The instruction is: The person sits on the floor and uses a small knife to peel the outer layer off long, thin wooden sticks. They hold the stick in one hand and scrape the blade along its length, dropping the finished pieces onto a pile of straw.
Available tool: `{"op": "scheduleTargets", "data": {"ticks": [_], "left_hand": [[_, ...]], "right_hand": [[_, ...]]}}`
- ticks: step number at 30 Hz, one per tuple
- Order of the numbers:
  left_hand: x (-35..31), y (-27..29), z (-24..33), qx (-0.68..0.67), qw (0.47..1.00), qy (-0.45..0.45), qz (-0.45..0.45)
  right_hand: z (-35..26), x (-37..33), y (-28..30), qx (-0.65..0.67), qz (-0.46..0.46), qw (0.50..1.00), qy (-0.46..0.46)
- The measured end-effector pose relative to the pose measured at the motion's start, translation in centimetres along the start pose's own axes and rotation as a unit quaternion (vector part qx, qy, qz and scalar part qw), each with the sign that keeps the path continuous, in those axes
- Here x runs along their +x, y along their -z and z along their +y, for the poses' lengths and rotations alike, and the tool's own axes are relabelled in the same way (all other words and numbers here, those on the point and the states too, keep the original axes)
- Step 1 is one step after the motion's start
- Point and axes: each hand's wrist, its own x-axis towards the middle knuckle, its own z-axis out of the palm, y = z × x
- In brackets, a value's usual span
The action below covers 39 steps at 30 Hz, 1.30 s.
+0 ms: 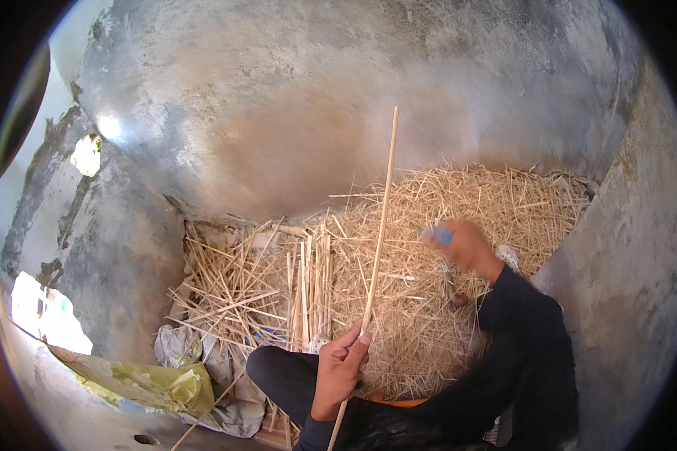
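Note:
My left hand (340, 370) is closed around a long, thin, pale stick (384, 210), which looks like split bamboo. The stick stands steeply, its upper end leaning slightly right and its lower end passing below the fist. To the right, above the shavings, my right hand (468, 246) is blurred by motion, with its fingers curled. A blue patch (441, 236) shows at those fingers; whether it is a wrap or part of a held thing is unclear. Just below that hand is a curved, dark-ended object (456, 295), partly hidden, and I cannot tell whether the hand holds it.
A thick heap of pale shavings (429, 338) covers the floor ahead and right. Loose sticks (226, 278) lie crisscrossed at the left, beside upright-lying strips (308, 278). A yellow plastic sheet (158, 387) and pale sacks (237, 410) lie lower left. Grey walls (338, 90) close in around.

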Motion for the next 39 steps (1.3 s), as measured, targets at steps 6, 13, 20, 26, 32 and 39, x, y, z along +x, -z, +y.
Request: {"op": "scheduleTargets", "data": {"ticks": [6, 13, 20, 26, 32, 39], "left_hand": [[-0.8, -0.4, -0.3, 0.01, 0.999, 0.008, -0.031], [-1.2, -1.2, -0.5, 0.07, 0.996, -0.014, -0.045], [-1.3, -1.0, -0.3, 0.228, 0.969, -0.09, -0.022], [-1.2, -1.5, -0.5, 0.243, 0.963, -0.115, -0.019], [-2.6, -1.9, -0.2, 0.225, 0.972, -0.054, -0.031], [-3.4, -2.4, 0.6, 0.236, 0.968, -0.039, -0.07]], "right_hand": [[-6.4, -5.2, -4.0, -0.131, -0.025, 0.967, 0.219], [-4.5, -4.1, -3.0, -0.122, -0.008, 0.983, 0.137], [-4.1, -3.6, -3.3, -0.118, -0.001, 0.981, 0.157], [-2.8, -3.0, -3.6, -0.136, 0.055, 0.967, 0.209], [1.0, 1.2, -1.6, -0.209, 0.101, 0.969, 0.085], [6.4, 7.8, 1.7, -0.258, 0.123, 0.957, -0.056]]}}
